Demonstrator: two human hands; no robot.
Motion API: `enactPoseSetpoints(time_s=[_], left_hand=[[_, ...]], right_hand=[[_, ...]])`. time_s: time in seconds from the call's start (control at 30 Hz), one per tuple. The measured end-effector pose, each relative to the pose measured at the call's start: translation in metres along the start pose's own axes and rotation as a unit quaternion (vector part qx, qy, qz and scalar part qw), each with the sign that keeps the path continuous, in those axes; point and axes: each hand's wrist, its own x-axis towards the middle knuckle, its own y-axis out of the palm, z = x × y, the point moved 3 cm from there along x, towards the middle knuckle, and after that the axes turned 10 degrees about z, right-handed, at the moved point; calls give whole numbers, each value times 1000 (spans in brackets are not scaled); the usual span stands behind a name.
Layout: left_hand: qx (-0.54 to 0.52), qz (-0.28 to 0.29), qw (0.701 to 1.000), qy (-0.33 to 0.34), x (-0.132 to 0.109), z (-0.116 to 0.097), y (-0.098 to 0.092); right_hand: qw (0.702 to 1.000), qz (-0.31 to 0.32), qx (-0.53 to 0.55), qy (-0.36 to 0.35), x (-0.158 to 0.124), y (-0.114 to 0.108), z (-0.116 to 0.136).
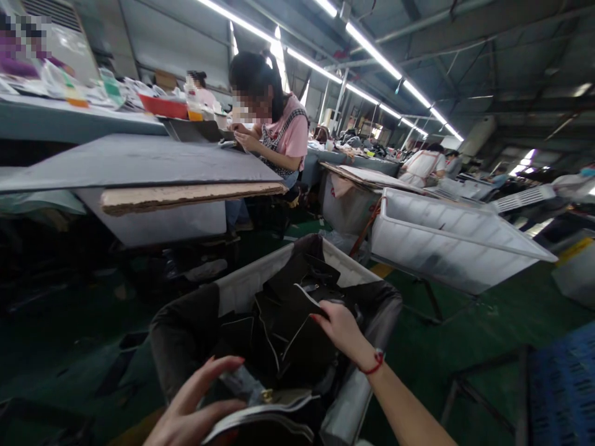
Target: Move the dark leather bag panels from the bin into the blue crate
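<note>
My right hand, with a red cord at the wrist, reaches into a white bin. Its thumb and fingers close at the white edge of a dark fabric piece, which lies among similar pieces. My left hand is low in front, close to the camera. Its upper finger is raised and spread, while the lower ones are at the edge of a dark zippered piece with white edging and a gold-coloured zipper pull. Part of that grip is hidden below the edging.
Dark cloth drapes over the bin's rim. Ahead, a co-worker bends over a grey-topped table. A large white tub stands on a frame at right, and a blue crate is at lower right.
</note>
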Motion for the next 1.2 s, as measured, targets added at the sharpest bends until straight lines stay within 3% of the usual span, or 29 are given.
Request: enactPoseSetpoints(time_s=[0.07, 0.13, 0.23, 0.3, 0.4, 0.5, 0.7, 0.87, 0.93, 1.07, 1.2], left_hand=[[-6, 56, 997, 47, 19, -25, 15], [-39, 64, 996, 47, 35, -43, 28], [-99, 56, 993, 13, 47, -56, 47], [-121, 87, 989, 22, 46, -59, 61], [-142, 126, 980, 51, 36, -60, 83], [-118, 123, 982, 76, 24, -62, 99], [0, -10, 992, 128, 8, -69, 97], [31, -23, 988, 151, 9, -68, 81], [39, -25, 988, 151, 10, -68, 75], [-4, 39, 989, 143, 14, -68, 72], [-96, 119, 973, 170, 18, -74, 68]], right_hand=[[996, -32, 75, -27, -21, -31, 25], [982, -31, 175, -57, -42, -42, 45], [961, -8, 266, -82, -70, -29, 65], [958, 8, 276, -74, -84, -13, 71], [958, 25, 280, -60, -101, 6, 70], [964, 45, 260, -44, -113, 15, 61], [983, 36, 174, -51, -138, 10, 44], [981, -138, 109, -87, -156, -31, 45], [985, -92, 93, -112, -158, -38, 54], [974, 121, 152, -117, -162, -31, 81], [951, 175, 252, -49, -176, -27, 89]])
